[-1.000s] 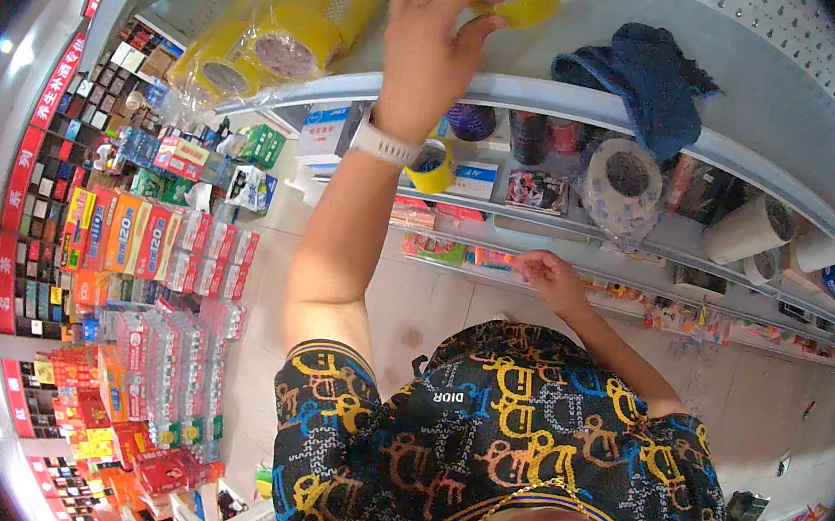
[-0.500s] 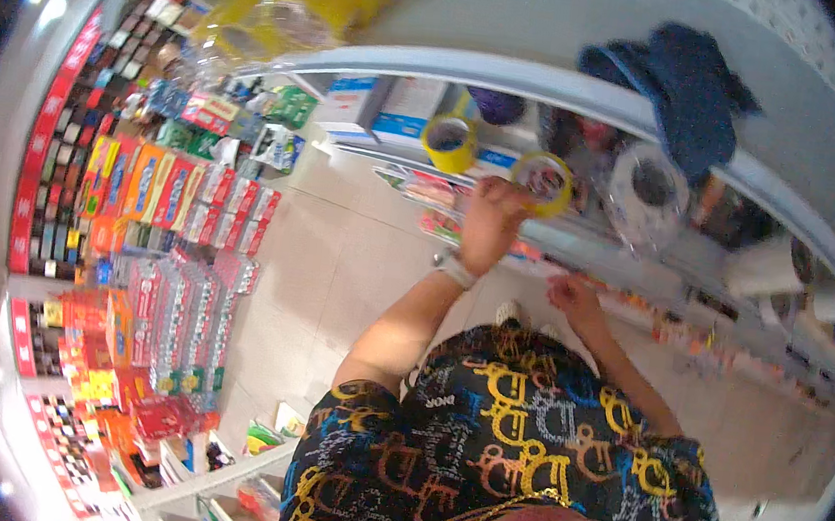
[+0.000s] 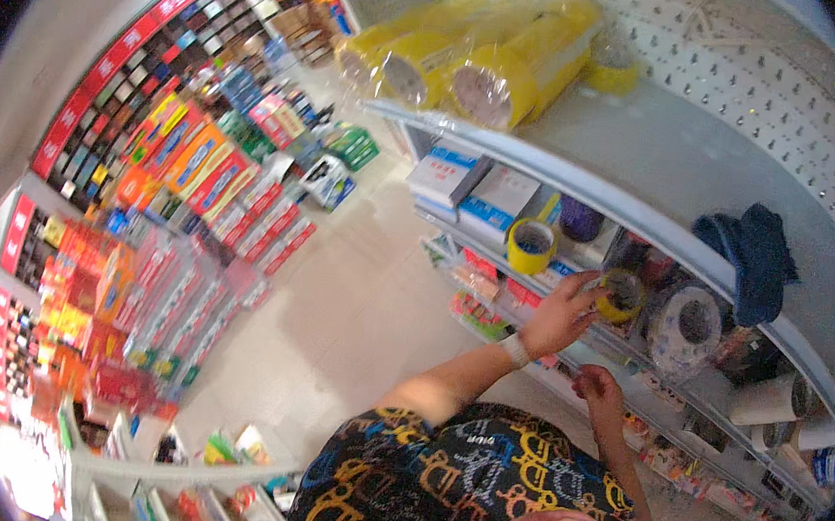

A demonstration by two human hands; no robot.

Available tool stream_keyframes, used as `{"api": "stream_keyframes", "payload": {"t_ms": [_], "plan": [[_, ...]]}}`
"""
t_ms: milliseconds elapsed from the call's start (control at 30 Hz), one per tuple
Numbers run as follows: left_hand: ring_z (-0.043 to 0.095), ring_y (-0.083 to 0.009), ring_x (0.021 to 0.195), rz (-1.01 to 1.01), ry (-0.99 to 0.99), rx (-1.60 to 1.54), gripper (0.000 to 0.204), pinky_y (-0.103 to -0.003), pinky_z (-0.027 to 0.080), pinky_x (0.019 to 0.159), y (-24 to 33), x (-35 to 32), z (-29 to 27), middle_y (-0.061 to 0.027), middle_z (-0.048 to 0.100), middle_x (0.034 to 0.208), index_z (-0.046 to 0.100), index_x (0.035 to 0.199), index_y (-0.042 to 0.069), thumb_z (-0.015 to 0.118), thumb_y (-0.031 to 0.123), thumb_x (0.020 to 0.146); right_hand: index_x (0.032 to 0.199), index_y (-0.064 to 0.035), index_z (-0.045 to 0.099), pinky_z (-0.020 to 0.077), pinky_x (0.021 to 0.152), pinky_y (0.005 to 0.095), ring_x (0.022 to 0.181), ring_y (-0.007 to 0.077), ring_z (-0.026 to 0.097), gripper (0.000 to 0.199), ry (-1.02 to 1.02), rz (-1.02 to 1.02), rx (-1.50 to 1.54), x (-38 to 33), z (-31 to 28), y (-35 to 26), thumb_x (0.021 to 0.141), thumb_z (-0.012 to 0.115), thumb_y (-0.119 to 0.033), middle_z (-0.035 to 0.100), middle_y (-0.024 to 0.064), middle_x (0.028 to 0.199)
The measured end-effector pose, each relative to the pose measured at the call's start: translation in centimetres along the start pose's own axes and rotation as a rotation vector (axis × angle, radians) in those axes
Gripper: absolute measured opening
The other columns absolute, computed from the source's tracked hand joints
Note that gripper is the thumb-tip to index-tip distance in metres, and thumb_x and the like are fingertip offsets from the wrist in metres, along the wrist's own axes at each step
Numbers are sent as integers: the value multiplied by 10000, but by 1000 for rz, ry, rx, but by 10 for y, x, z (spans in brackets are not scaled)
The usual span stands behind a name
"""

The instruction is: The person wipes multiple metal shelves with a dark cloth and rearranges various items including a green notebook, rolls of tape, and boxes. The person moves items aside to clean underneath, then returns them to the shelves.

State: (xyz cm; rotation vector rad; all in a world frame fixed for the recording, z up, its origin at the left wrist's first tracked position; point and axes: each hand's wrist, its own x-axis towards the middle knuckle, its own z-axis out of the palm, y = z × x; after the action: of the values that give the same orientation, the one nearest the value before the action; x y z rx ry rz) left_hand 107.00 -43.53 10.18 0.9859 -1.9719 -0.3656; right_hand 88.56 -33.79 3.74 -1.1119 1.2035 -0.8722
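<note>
My left hand (image 3: 563, 320), with a pale band on its wrist, reaches up to the shelf. Its fingers close on the left edge of a roll of yellow tape (image 3: 620, 297). To the left, another yellow tape roll (image 3: 530, 246) stands at the shelf's front. A larger wrapped white roll (image 3: 686, 330) is to the right, with a dark purple roll (image 3: 580, 219) behind. Lower down and apart from the tape is my right hand (image 3: 600, 387). Its fingers are curled together, and whatever they may hold cannot be made out.
Wrapped yellow tape rolls (image 3: 485, 76) and a dark blue cloth item (image 3: 747, 262) lie on the upper shelf (image 3: 651, 132). Blue-and-white boxes (image 3: 495, 203) fill the shelf below at left. Across the tiled floor (image 3: 331, 323) stand stacked cartons (image 3: 187, 153).
The view has swung, so the shelves sit lower and farther right, showing more of the upper shelf. My left hand stays at the same yellow tape roll. My right hand remains curled below it.
</note>
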Motion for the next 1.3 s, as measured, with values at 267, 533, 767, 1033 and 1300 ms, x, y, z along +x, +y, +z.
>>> {"api": "stream_keyframes", "payload": {"t_ms": [267,533,767,1033,1300], "plan": [[459,-339,1208,204,613,234,420,-437,335,1037,-30,31,-222,-173,510,1262,560,1172,42,676,9,769,1234,-31,557,399,1027,402,1167,275,547,510,207,-944,-535,13,79,-239,754,722,-70,585,138,1251],[385,-353,1266,305,643,406,588,-448,273,1078,-64,95,-370,-201,413,1359,444,1288,17,712,144,781,1514,-121,94,322,1096,435,1362,317,345,1048,321,-836,-496,105,134,-356,734,792,-165,298,179,1509],[333,-335,1319,275,540,5,968,-441,285,1091,-136,135,-412,-209,346,1396,319,1380,13,830,442,678,1529,-184,20,296,1109,406,1367,330,319,1094,189,-593,-328,140,158,-373,742,776,-104,193,243,1526],[327,-369,1301,198,413,-81,1003,-436,291,1088,-160,142,-411,-220,328,1384,261,1433,18,862,254,666,1531,-232,51,250,1128,420,1379,328,288,1062,154,-580,-191,148,162,-377,748,752,-76,193,222,1527],[466,-316,1166,413,580,44,511,-435,353,1013,-114,66,-363,-192,492,1238,502,1222,37,706,20,753,1525,-227,98,301,1106,372,1378,314,297,994,293,-717,-147,160,163,-364,764,672,56,183,236,1529]]}}
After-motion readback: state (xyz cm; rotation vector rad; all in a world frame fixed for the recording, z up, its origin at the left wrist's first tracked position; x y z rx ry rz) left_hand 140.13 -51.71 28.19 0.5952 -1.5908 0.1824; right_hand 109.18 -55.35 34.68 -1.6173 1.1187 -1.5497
